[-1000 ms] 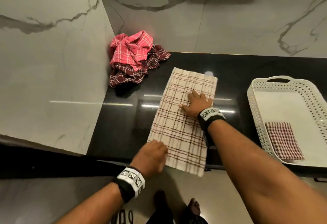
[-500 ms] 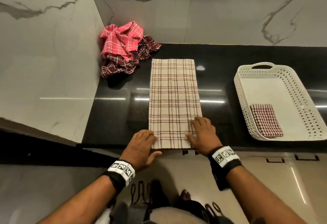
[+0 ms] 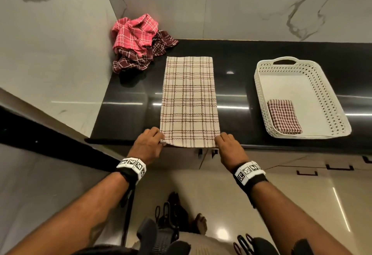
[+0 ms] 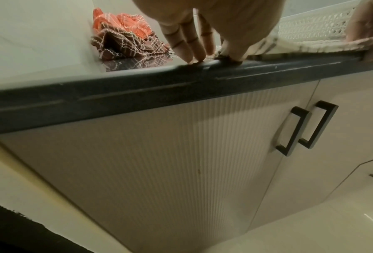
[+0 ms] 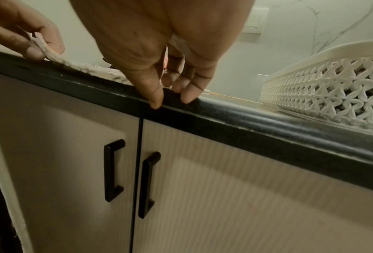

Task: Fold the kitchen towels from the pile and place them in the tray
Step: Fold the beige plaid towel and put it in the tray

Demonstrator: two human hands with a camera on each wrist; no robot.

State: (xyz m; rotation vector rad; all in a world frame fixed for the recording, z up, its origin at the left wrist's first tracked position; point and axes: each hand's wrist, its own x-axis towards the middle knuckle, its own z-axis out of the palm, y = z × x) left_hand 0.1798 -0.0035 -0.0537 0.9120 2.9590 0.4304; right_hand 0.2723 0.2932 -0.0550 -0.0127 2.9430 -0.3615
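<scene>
Desk (image 3: 124, 113) first: our beige towel (image 3: 189, 101) lies flat along it, with the pile (image 3: 138, 41) beyond its far left corner and the tray (image 3: 334, 101) off its right side. Our left hand (image 3: 148, 146) pinches its near left corner; our right hand (image 3: 231, 148) grips its near right corner.

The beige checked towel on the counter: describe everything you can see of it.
The beige checked towel is woven cloth with dark brown and grey grid lines. It lies flat as a long narrow strip on the black counter, running from the front edge toward the wall, between the crumpled pile and the white tray. The left hand pinches its near left corner; the right hand is at its near right corner.
</scene>
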